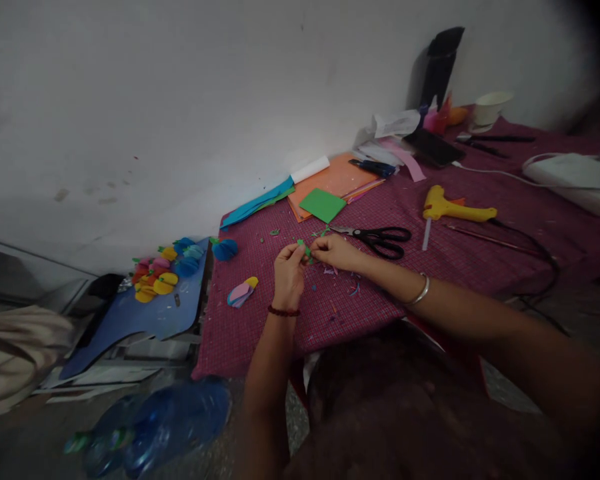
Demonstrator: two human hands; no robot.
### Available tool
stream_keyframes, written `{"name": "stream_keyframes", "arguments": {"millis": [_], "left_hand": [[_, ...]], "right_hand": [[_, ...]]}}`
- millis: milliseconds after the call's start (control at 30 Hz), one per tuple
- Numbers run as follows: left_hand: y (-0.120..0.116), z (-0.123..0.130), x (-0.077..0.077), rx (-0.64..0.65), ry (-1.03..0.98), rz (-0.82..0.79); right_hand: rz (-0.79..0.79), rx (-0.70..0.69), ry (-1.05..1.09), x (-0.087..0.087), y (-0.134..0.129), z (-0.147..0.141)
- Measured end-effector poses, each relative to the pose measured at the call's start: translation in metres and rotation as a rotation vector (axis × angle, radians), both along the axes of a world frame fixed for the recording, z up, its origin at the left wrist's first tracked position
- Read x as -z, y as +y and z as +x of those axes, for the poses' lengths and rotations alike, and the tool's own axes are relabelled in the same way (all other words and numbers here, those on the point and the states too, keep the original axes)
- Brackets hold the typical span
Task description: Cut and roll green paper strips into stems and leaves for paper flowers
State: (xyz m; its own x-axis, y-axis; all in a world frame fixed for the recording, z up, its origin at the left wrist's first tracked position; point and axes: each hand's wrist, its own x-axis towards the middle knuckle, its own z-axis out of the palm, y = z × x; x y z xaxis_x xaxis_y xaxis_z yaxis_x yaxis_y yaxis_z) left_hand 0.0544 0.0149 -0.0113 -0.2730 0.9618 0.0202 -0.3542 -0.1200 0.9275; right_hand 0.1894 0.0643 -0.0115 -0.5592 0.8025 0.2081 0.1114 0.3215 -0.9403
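Between the fingertips of my two hands is a small green paper piece point(306, 251). My left hand point(291, 270) pinches it from the left, and my right hand point(337, 252) pinches it from the right. Its exact shape is too small to make out. Black-handled scissors point(380, 239) lie just right of my right hand. Green and pink paper scraps point(330, 271) are scattered around my fingers. To the left, a small stack of pink, blue and yellow paper cutouts point(241, 293) rests on the cloth, with a blue paper ball point(225, 249) behind it.
A checked cloth covers the table point(270, 340). Behind my hands lie green paper point(323, 205), orange sheets point(337, 177) and a cutter point(373, 167). A yellow glue gun point(455, 208) lies right. Colourful paper balls point(155, 275) sit on a blue surface point(145, 313); large bottles point(175, 420) lie below.
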Motion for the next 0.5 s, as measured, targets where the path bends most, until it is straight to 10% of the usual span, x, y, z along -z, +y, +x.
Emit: {"name": "stream_keyframes", "arguments": {"millis": [500], "left_hand": [[0.0024,0.0004,0.0082,0.0,0.135,-0.013]], "right_hand": [[-0.193,-0.017,0.009,-0.0009,-0.0058,0.0016]]}}
